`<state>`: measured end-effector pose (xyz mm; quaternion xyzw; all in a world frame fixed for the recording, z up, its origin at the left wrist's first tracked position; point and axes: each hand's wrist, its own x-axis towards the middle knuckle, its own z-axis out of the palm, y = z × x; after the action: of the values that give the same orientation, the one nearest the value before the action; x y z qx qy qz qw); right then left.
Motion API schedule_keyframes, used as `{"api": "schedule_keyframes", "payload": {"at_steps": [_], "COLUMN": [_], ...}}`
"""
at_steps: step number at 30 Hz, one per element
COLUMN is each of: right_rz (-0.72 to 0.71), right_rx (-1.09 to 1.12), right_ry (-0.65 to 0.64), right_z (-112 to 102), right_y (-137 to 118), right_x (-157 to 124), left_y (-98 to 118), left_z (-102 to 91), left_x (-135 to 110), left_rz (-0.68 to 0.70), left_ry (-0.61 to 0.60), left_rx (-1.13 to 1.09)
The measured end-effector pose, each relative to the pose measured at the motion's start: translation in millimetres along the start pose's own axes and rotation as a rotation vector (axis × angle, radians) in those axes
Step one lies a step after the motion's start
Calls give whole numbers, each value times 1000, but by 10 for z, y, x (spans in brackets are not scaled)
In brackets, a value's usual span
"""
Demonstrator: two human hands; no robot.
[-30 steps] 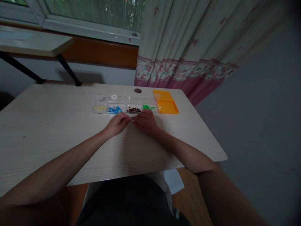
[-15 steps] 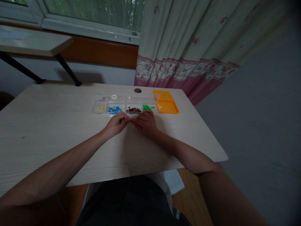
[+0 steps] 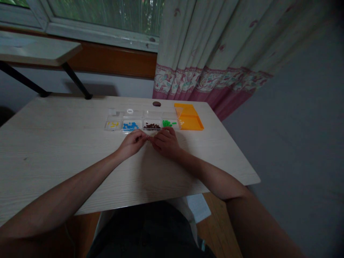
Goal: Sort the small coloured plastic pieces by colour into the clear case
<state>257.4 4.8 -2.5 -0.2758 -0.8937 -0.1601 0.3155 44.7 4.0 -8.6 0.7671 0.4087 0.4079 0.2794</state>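
My left hand [image 3: 133, 141] and my right hand [image 3: 166, 142] meet fingertip to fingertip just in front of a row of clear plastic boxes. Both are closed in a pinch; whatever sits between the fingertips is too small to make out. Behind them, the boxes hold small yellow pieces [image 3: 113, 124], blue pieces [image 3: 130, 126], dark brown pieces [image 3: 152, 126] and green pieces [image 3: 167, 123]. Their clear lids [image 3: 132, 113] are folded back. The right hand partly covers the front of the green pieces' box.
An orange tray [image 3: 192, 123] stands at the right end of the row, with a few pale pieces [image 3: 181, 122] beside its left edge. A brown round object [image 3: 156, 104] lies behind the boxes. A raised shelf [image 3: 40, 50] stands at the back left; a curtain [image 3: 204, 53] hangs behind the table [image 3: 67, 150].
The hands stay pinched together in nearly the same place, with only slight finger movement. The whole view has shifted a little.
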Motion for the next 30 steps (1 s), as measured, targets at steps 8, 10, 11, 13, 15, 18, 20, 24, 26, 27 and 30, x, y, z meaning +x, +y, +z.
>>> {"api": "schedule_keyframes", "payload": {"at_steps": [8,10,11,13,15,18,20,24,26,27,30], "right_rz": [167,315,397,560,693,818,869,903,904,903,906], "right_rx": [-17,-56,-91,-167,-227,-241,-229,-238,-246,-247,-241], "right_ry": [20,13,15,17,-23,-96,-118,-131,-148,-160,-184], "right_z": [-55,-98,-124,-181,-226,-246,-227,-174,-159,-155,-150], "right_y": [248,473,600,849,1055,1232,1272,1273,1270,1272,1283], "right_x": [7,-51,-93,-188,-282,-384,-415,-423,-423,-425,-434], "left_y": [54,55,54,55,59,71,80,91,91,88,69], "left_z": [-23,-34,-38,-46,-52,-62,-68,-72,-68,-65,-55], "left_x": [-20,-25,-27,-31,-35,-40,-44,-50,-52,-52,-50], "left_rz": [-27,-19,-12,-1,-4,-11,-7,1,6,8,8], "left_ry": [11,11,14,13,8,3,3,-3,3,4,3], "left_rx": [36,34,31,19,11,14,19,19,16,14,15]}}
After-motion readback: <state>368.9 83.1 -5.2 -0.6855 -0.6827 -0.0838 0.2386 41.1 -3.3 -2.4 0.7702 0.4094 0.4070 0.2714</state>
